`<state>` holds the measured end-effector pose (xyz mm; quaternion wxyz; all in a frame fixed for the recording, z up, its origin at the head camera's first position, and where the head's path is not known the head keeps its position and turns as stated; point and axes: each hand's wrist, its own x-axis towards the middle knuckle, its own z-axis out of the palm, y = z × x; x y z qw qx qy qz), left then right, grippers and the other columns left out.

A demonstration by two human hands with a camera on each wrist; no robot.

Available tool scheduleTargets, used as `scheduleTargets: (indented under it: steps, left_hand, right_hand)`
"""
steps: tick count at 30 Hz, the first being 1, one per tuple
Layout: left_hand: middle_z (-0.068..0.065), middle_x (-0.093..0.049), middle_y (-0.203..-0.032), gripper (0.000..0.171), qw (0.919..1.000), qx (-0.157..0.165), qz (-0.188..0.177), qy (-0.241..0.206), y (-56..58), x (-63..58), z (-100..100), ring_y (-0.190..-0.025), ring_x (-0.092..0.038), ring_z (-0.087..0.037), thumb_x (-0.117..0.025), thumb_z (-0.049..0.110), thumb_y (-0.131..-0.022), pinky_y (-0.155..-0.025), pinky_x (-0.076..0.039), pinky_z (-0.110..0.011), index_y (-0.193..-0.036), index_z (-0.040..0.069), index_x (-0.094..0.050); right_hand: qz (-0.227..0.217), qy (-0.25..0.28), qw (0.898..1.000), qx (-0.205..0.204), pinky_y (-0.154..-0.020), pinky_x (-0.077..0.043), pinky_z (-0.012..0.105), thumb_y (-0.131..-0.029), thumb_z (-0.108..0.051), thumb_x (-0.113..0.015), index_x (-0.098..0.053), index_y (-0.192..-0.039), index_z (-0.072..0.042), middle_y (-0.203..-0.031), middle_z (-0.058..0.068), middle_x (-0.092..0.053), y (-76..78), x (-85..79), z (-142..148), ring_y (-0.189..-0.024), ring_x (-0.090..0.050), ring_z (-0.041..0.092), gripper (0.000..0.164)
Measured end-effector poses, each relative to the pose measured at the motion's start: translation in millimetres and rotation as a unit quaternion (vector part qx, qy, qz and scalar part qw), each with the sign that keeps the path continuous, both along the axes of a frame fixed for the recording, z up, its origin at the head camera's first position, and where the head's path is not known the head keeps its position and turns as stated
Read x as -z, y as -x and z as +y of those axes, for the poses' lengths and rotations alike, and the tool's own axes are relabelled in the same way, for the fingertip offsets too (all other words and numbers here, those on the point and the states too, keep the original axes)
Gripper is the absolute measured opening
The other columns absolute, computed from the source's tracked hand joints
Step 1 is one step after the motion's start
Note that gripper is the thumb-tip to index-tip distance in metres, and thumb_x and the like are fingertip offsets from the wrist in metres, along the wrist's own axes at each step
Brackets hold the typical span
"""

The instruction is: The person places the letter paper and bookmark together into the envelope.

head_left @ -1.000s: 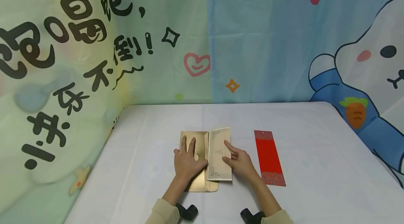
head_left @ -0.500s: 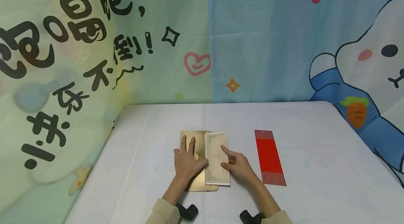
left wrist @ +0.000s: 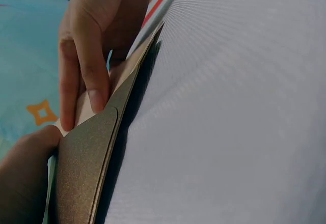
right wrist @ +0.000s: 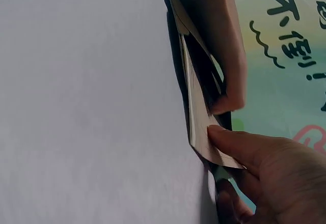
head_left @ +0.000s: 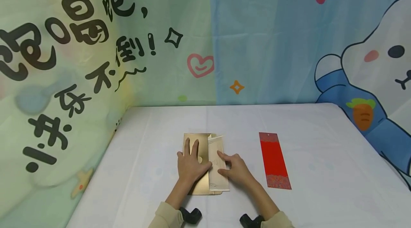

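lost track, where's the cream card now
In the head view, the right hand pinches the cream card at the right side of the gold envelope, left of the red strip.

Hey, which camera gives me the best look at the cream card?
The head view: it shows the cream card from end to end, the right hand covering only part of one side. The left wrist view shows just slices of it around fingers; the right wrist view shows it steeply foreshortened, a thumb on it.

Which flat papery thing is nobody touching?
The red strip, lying apart on the right; the left hand rests on the gold envelope, the right hand pinches the cream paper.
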<state>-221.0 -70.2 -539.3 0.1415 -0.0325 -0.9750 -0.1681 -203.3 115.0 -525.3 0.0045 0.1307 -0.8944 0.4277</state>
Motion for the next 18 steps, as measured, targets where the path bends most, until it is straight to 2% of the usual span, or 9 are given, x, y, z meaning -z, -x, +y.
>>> scheduleTargets:
  steps: [3, 8, 12, 15, 18]
  left_hand:
    - [-0.014, -0.026, -0.147, 0.088, 1.0000, -0.002, -0.002, 0.006, -0.2, -0.2, 0, -0.083, -0.045, -0.037, -0.056, 0.059, -0.063, -0.062, -0.040, -0.035, -0.140, 0.020, -0.040]
    - [-0.013, -0.025, -0.147, 0.087, 0.9999, -0.005, -0.008, 0.008, 0.1, -0.4, 1, -0.084, -0.045, -0.037, -0.056, 0.059, -0.063, -0.064, -0.039, -0.036, -0.140, 0.020, -0.041]
    - [-0.013, -0.025, -0.147, 0.087, 0.9999, -0.003, -0.010, 0.006, 0.0, 0.3, 1, -0.083, -0.045, -0.035, -0.057, 0.059, -0.063, -0.062, -0.038, -0.034, -0.140, 0.020, -0.041]
    - [-0.014, -0.025, -0.147, 0.088, 1.0000, -0.003, -0.006, 0.007, 0.4, 0.6, 1, -0.084, -0.045, -0.036, -0.057, 0.059, -0.063, -0.062, -0.039, -0.034, -0.139, 0.019, -0.042]
    - [-0.013, -0.025, -0.147, 0.088, 0.9999, -0.006, -0.005, 0.009, 1.1, 1.0, 0, -0.085, -0.046, -0.037, -0.058, 0.059, -0.062, -0.062, -0.041, -0.035, -0.139, 0.020, -0.042]
  right_hand:
    - [0.030, -0.034, 0.999, -0.014, -0.067, -0.035, 0.030, -0.068, -0.013, -0.079, -0.058, -0.127, -0.010, -0.102, 0.008, -0.065, -0.4, 0.9, -5, -0.077, -0.037, 0.014, 0.063]
    - [0.072, -0.113, 0.991, -0.020, -0.072, -0.035, 0.036, -0.069, -0.025, -0.079, -0.054, -0.131, -0.013, -0.107, 0.005, -0.065, -1.6, -1.9, -8, -0.086, -0.042, 0.019, 0.068]
    - [0.090, -0.154, 0.983, -0.032, -0.083, -0.035, 0.045, -0.068, -0.035, -0.078, -0.054, -0.132, -0.015, -0.122, 0.006, -0.060, -0.9, -3.6, -1, -0.104, -0.046, 0.027, 0.071]
    - [0.094, -0.173, 0.979, -0.046, -0.094, -0.030, 0.053, -0.068, -0.042, -0.076, -0.054, -0.132, -0.016, -0.128, 0.008, -0.055, 1.2, -3.5, 3, -0.119, -0.041, 0.033, 0.073]
    - [0.092, -0.191, 0.976, -0.056, -0.100, -0.022, 0.057, -0.069, -0.048, -0.074, -0.053, -0.132, -0.015, -0.129, 0.009, -0.054, 3.5, -2.5, 3, -0.128, -0.034, 0.035, 0.074]
